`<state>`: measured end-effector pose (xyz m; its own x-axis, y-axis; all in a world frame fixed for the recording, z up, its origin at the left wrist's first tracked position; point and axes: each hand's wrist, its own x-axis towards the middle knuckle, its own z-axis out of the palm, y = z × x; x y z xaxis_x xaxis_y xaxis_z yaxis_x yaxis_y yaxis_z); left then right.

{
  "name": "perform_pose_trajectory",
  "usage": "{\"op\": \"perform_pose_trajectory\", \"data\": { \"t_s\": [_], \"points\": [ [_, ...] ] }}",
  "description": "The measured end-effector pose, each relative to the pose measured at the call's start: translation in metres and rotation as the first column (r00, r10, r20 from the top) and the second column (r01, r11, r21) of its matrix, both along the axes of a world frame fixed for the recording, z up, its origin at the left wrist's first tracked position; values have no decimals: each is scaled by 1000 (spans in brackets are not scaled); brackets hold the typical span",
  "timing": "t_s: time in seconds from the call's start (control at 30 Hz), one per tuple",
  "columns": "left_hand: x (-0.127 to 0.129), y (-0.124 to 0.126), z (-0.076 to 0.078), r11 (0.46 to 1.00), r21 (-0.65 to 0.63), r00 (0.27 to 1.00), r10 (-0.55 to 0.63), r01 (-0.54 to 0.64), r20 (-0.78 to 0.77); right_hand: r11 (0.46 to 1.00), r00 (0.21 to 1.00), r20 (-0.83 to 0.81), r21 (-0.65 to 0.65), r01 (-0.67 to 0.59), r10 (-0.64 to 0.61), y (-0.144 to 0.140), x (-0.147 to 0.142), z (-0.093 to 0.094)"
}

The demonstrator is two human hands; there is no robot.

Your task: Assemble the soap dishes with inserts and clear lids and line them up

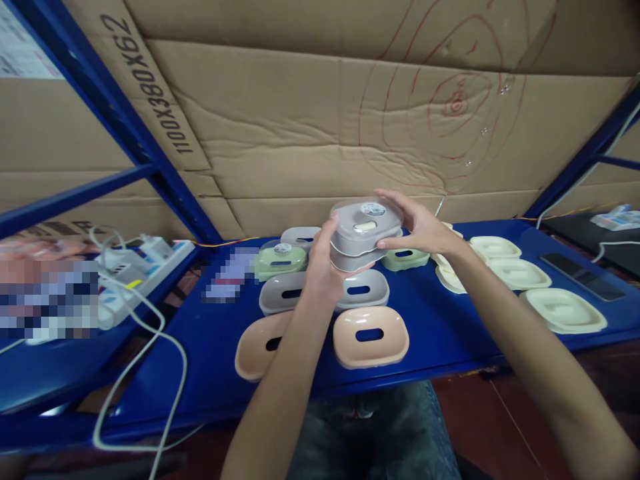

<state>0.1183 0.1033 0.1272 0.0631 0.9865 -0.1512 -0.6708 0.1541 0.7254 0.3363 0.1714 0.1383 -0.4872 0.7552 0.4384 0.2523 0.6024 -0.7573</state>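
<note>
The blue shelf (450,333) carries rows of oval soap dishes (370,337). Above them, lifted clear, a grey lidded soap box (365,233) lies level, its long axis running left to right. The left hand (323,267) and right hand (420,227) clasp its opposite ends.

I read the scene as evenly lit from above, moderately bright, with soft glare on the clear lid of the grey soap box (365,230) held between the fingers of the left hand (324,267) and the right hand (417,227), and only faint shadows on the blue shelf (440,327) below them. Wide-angle distortion bends the blue uprights (130,133) and the cardboard (320,120) far beyond the fingertips. Left of the fingers two patches are pixelated; my forearms nearest the lens look soft.
</note>
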Motion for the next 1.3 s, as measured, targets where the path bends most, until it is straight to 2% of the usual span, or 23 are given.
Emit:
{"op": "perform_pose_trajectory", "data": {
  "t_s": [0.07,0.23,0.43,0.5,0.6,0.63,0.7,0.77,0.83,0.93,1.0,1.17,1.3],
  "points": [
    [0,-1,2,999,13,998,47,-47,-40,1000,1000,-17,-4,-5,5,0,-2,1],
    [-2,0,2,998,60,1000,11,-12,22,999,993,-118,-34,-34,30,2,-1,2],
    [-4,0,2,999,42,998,28,-31,56,999,987,-159,-50,-19,11,3,3,-3],
    [-4,0,2,998,50,996,33,-37,77,997,975,-215,-66,35,-48,9,7,-8],
    [-5,0,3,997,56,995,47,-52,84,972,941,-251,-114,205,-228,29,20,-20],
    [-6,0,3,997,53,995,53,-57,81,956,939,-181,-93,279,-292,36,25,-26],
    [-6,0,4,997,50,995,63,-67,77,917,913,86,50,395,-398,48,37,-39],
    [-6,-1,5,996,56,995,67,-71,71,896,829,342,208,393,-443,54,46,-53],
    [-6,-1,6,995,65,996,66,-71,67,909,767,490,265,321,-413,53,51,-67],
    [-6,-2,5,995,69,996,64,-68,61,934,694,628,281,220,-352,45,50,-81],
    [-7,-1,5,996,73,997,55,-59,60,932,623,696,305,194,-357,39,47,-84],
    [-9,2,3,997,74,996,31,-37,79,901,452,779,378,214,-435,23,40,-77],
    [-9,2,4,997,55,993,50,-56,103,876,349,805,418,241,-480,11,30,-69]
  ]
}}
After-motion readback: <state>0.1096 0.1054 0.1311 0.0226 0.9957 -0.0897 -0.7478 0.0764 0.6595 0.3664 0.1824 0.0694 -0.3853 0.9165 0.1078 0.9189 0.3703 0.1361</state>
